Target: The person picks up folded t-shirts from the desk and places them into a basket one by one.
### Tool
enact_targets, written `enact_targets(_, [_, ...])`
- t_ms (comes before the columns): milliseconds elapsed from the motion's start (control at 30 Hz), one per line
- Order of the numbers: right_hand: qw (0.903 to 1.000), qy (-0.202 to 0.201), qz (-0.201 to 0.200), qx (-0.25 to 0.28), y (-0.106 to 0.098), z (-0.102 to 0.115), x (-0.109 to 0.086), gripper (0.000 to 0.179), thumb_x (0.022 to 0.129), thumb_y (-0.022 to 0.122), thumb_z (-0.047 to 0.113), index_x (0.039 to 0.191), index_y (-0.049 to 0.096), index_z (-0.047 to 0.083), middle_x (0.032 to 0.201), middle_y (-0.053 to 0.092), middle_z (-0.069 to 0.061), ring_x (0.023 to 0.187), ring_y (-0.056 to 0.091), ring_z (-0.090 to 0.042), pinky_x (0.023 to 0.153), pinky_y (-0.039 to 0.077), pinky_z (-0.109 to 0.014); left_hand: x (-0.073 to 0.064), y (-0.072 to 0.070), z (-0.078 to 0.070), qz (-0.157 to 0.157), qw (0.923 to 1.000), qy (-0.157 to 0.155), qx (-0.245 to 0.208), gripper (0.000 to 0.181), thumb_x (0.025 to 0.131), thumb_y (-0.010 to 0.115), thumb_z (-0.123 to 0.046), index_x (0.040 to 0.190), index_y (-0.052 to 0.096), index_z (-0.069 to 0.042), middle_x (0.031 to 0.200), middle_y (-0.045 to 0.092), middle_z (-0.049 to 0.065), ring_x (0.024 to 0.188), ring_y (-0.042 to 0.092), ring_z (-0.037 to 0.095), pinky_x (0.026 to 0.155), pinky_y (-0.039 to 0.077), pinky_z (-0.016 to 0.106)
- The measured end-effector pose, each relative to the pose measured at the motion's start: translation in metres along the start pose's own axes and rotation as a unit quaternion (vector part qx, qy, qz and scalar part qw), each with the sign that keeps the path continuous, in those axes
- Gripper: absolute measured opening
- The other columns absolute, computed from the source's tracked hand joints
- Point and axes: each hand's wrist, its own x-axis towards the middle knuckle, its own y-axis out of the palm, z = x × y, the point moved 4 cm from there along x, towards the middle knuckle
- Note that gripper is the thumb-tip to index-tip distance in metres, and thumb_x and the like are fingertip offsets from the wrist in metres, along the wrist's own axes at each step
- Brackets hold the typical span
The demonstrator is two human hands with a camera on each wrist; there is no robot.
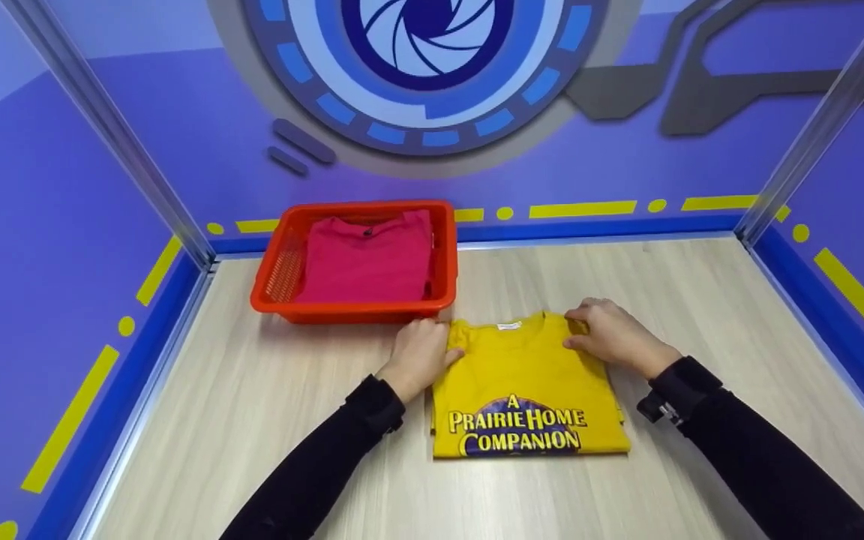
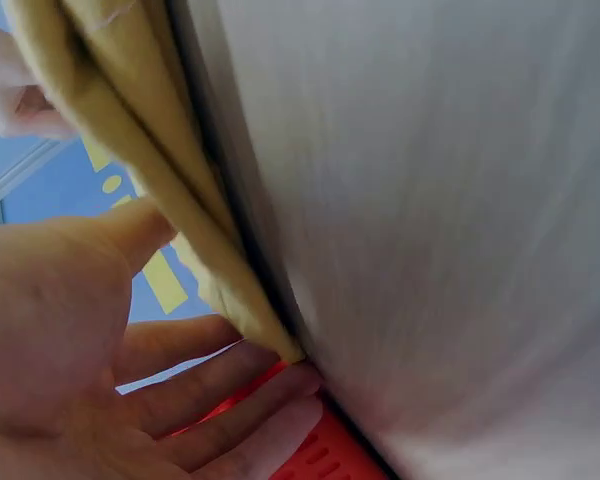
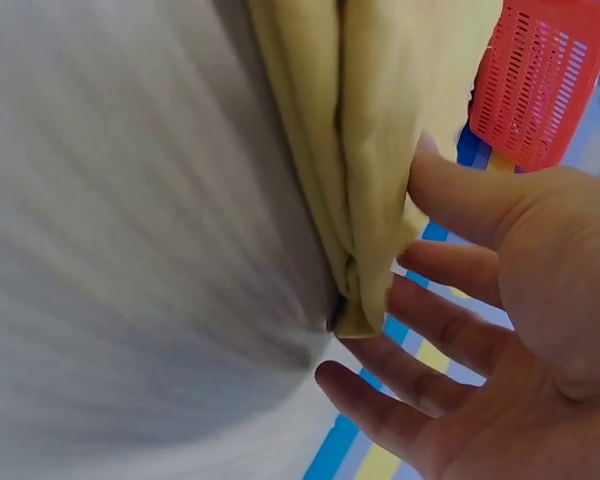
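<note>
A folded yellow T-shirt (image 1: pixel 522 367) lies on the table, its neckline with a white label away from me and its printed lettering toward me. At its far left corner my left hand (image 1: pixel 418 356) grips the cloth, thumb on top and fingers round the far edge. My right hand (image 1: pixel 616 334) pinches the far right corner in much the same way. Up close, the left wrist view shows stacked layers of yellow cloth (image 2: pixel 150 130) beside the thumb. In the right wrist view the thumb rests on the folded edge (image 3: pixel 370 200), and some fingertips are behind the cloth.
A red plastic basket (image 1: pixel 353 307) with slotted sides stands at the back left, close to my left hand. Inside lies a folded pink shirt (image 1: pixel 368 262). Blue-purple printed panels (image 1: pixel 552 180) wall in the wooden table (image 1: pixel 312 390) at the back and both sides.
</note>
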Motion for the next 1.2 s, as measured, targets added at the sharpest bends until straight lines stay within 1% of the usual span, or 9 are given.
enact_targets(233, [0.9999, 0.003, 0.006, -0.009, 0.002, 0.003, 0.001, 0.05, 0.103, 0.081, 0.022, 0.14, 0.07, -0.008, 0.119, 0.072, -0.023, 0.101, 0.064, -0.033, 0.099, 0.059, -0.053, 0.006, -0.004, -0.006, 0.01, 0.9993, 0.016, -0.033, 0.027, 0.101, 0.082, -0.03, 0.106, 0.079, -0.003, 0.09, 0.072, 0.009, 0.087, 0.073, 0.029, 0.081, 0.062, 0.043])
enact_targets(433, [0.9993, 0.021, 0.022, 0.023, 0.004, -0.002, 0.002, 0.04, 0.104, 0.078, 0.023, 0.131, 0.074, -0.006, 0.115, 0.073, -0.021, 0.1, 0.064, -0.032, 0.096, 0.058, -0.051, 0.011, 0.002, 0.0, 0.074, 0.9908, -0.015, -0.113, 0.019, 0.105, 0.077, -0.027, 0.096, 0.069, -0.012, 0.079, 0.051, 0.001, 0.077, 0.058, 0.021, 0.071, 0.046, 0.031])
enact_targets(533, [0.9983, 0.03, 0.029, 0.04, 0.005, -0.007, 0.002, 0.033, 0.105, 0.077, 0.023, 0.125, 0.076, -0.002, 0.109, 0.072, -0.015, 0.097, 0.062, -0.03, 0.09, 0.054, -0.044, 0.011, 0.005, 0.001, 0.086, 0.9887, -0.017, -0.122, 0.019, 0.106, 0.074, -0.027, 0.097, 0.067, -0.013, 0.081, 0.051, 0.001, 0.077, 0.057, 0.02, 0.07, 0.045, 0.031])
enact_targets(633, [0.9964, 0.039, 0.041, 0.063, 0.004, -0.009, 0.002, 0.028, 0.106, 0.075, 0.024, 0.122, 0.076, 0.001, 0.105, 0.071, -0.013, 0.094, 0.062, -0.027, 0.084, 0.052, -0.04, 0.009, 0.006, -0.001, 0.085, 0.9908, -0.005, -0.106, 0.016, 0.107, 0.07, -0.025, 0.103, 0.069, -0.01, 0.091, 0.06, 0.003, 0.083, 0.061, 0.022, 0.076, 0.054, 0.035])
enact_targets(700, [0.995, 0.045, 0.045, 0.077, 0.003, -0.009, 0.0, 0.025, 0.107, 0.073, 0.024, 0.121, 0.075, 0.004, 0.102, 0.069, -0.011, 0.092, 0.062, -0.026, 0.081, 0.05, -0.038, 0.008, 0.006, -0.002, 0.084, 0.9918, 0.002, -0.096, 0.017, 0.108, 0.067, -0.023, 0.112, 0.069, -0.007, 0.102, 0.066, 0.006, 0.091, 0.065, 0.024, 0.085, 0.059, 0.039])
enact_targets(833, [0.994, 0.044, 0.047, 0.088, -0.004, -0.005, -0.004, 0.025, 0.109, 0.071, 0.025, 0.124, 0.074, 0.005, 0.101, 0.069, -0.009, 0.09, 0.062, -0.024, 0.081, 0.05, -0.037, 0.005, 0.004, -0.002, 0.091, 0.9915, 0.008, -0.093, 0.024, 0.11, 0.062, -0.021, 0.126, 0.066, -0.002, 0.116, 0.069, 0.013, 0.107, 0.069, 0.028, 0.103, 0.06, 0.045])
enact_targets(933, [0.9935, 0.041, 0.044, 0.096, -0.009, -0.004, -0.007, 0.026, 0.109, 0.071, 0.025, 0.125, 0.074, 0.006, 0.104, 0.072, -0.009, 0.091, 0.063, -0.024, 0.083, 0.052, -0.037, 0.004, 0.0, -0.002, 0.09, 0.9896, 0.007, -0.112, 0.022, 0.111, 0.061, -0.021, 0.126, 0.063, -0.004, 0.114, 0.069, 0.014, 0.108, 0.07, 0.029, 0.103, 0.06, 0.045])
enact_targets(1033, [0.9927, 0.036, 0.04, 0.108, -0.016, -0.005, -0.01, 0.026, 0.109, 0.072, 0.026, 0.124, 0.075, 0.006, 0.106, 0.074, -0.01, 0.091, 0.064, -0.024, 0.083, 0.054, -0.037, 0.003, -0.008, -0.004, 0.072, 0.9863, 0.009, -0.148, 0.019, 0.111, 0.062, -0.02, 0.126, 0.062, -0.008, 0.116, 0.071, 0.012, 0.109, 0.072, 0.027, 0.102, 0.062, 0.042])
enact_targets(1200, [0.9934, 0.027, 0.018, 0.11, -0.031, -0.005, -0.014, 0.028, 0.107, 0.075, 0.027, 0.127, 0.079, 0.007, 0.114, 0.08, -0.01, 0.092, 0.066, -0.022, 0.085, 0.057, -0.035, -0.001, -0.022, -0.009, 0.044, 0.9805, 0.031, -0.189, 0.032, 0.11, 0.065, -0.019, 0.14, 0.062, -0.008, 0.14, 0.07, 0.016, 0.132, 0.069, 0.03, 0.115, 0.057, 0.044])
